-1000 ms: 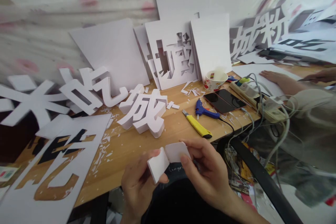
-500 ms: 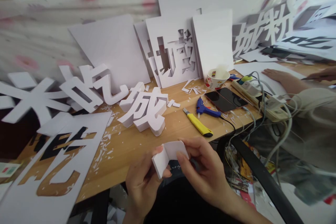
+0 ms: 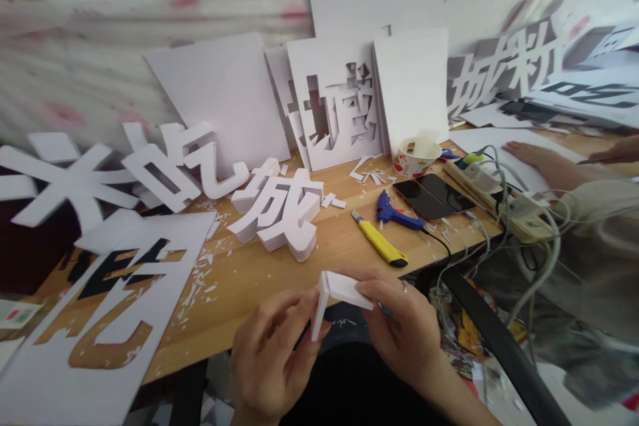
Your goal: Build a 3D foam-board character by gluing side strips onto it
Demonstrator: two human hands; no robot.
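Note:
Both my hands hold a small white foam-board piece (image 3: 335,294) just in front of the wooden table's (image 3: 249,279) near edge. It is two flat strips joined at an angle. My left hand (image 3: 272,349) pinches the lower, upright strip. My right hand (image 3: 399,326) grips the upper strip from the right. Beyond them on the table lie a thick white foam character (image 3: 280,210), a yellow utility knife (image 3: 379,246) and a blue glue gun (image 3: 395,212).
A cut-out white stencil sheet (image 3: 100,306) covers the table's left. More foam characters (image 3: 164,166) and boards (image 3: 339,103) lean at the back. Two phones (image 3: 432,193), a paper bowl (image 3: 417,156), a power strip (image 3: 494,193) with cables. Another person's hand (image 3: 539,156) rests on a sheet at right.
I have turned the foam piece, so its strips now show mostly edge-on, and my hands have shifted slightly lower and to the right. The view has shifted a little.

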